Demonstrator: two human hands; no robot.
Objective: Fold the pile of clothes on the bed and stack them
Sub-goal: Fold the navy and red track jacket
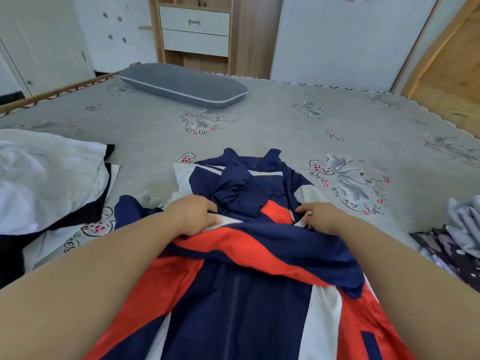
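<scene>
A navy, red and white zip jacket point(241, 287) lies spread on the bed in front of me, collar pointing away. One sleeve is folded across its chest. My left hand point(193, 215) grips the fabric at the jacket's left side, fingers curled into a white and red fold. At the right side my right hand point(318, 215) pinches the jacket's edge. A white and black garment point(46, 178) lies crumpled at the left. Grey and dark dotted clothes point(452, 237) sit at the right edge.
The bed point(272, 131) has a grey flower-printed cover. A grey pillow point(181, 84) lies at its far side. Beyond it stand a wooden cabinet with white drawers point(194, 29) and white walls. A wooden door point(446, 61) is at the right.
</scene>
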